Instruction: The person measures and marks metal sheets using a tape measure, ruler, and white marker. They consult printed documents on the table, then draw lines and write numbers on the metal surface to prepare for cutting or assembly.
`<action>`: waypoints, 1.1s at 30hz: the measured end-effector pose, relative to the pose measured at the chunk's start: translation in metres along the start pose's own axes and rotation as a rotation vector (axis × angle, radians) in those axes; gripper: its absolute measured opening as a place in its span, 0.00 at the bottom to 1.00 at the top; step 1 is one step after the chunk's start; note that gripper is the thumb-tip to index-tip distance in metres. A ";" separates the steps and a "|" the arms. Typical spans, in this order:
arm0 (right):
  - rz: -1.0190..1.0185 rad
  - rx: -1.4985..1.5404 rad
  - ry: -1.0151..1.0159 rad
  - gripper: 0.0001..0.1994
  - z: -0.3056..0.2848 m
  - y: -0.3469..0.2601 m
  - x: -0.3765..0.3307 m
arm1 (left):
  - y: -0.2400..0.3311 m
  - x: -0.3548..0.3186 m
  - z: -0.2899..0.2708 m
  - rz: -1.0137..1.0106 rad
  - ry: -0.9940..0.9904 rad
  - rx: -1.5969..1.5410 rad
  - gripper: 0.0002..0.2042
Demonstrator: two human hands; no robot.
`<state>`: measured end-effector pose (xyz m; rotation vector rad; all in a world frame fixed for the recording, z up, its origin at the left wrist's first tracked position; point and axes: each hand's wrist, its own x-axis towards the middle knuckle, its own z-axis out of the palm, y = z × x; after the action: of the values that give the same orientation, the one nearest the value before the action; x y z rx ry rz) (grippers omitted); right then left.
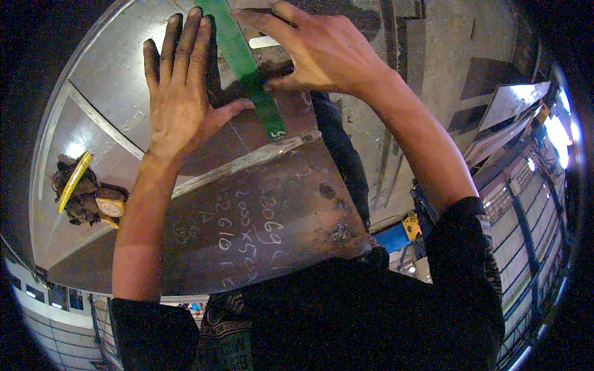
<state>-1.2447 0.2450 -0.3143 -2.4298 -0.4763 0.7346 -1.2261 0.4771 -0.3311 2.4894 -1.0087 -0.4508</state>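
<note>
A flat green strip [238, 52] runs from the top edge down over a large brown metal plate [204, 167]. My left hand [182, 93] lies along the strip's left side, fingers stretched out and the thumb pointing at the strip. On the other side is my right hand [325, 55], its thumb and fingers apart, with the tips at or very near the strip's right edge. Whether those tips press on the strip, I cannot tell. Neither hand is wrapped round anything. White chalk writing marks the near part of the plate.
Pale narrow strips [253, 159] lie across the plate. At its left are a dark crumpled bundle [77, 198], a yellow measuring tape blade [74, 182] and a small yellowish block-shaped thing [111, 204]. Flat sheets [510, 111] lean at the far right.
</note>
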 end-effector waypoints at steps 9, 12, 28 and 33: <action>0.017 -0.056 -0.006 0.45 0.004 0.003 -0.003 | 0.000 0.001 0.003 0.007 0.000 -0.006 0.62; 0.048 -0.093 -0.081 0.44 0.001 0.002 -0.001 | 0.001 0.002 0.002 -0.002 -0.005 -0.004 0.62; 0.067 -0.046 0.078 0.45 0.014 0.002 -0.002 | -0.007 0.001 -0.003 -0.044 -0.085 -0.034 0.62; 0.107 0.010 0.014 0.46 0.010 -0.002 -0.006 | -0.004 -0.002 -0.005 -0.075 -0.127 -0.098 0.64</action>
<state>-1.2557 0.2479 -0.3174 -2.4644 -0.3388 0.7624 -1.2231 0.4828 -0.3289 2.4428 -0.9189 -0.6735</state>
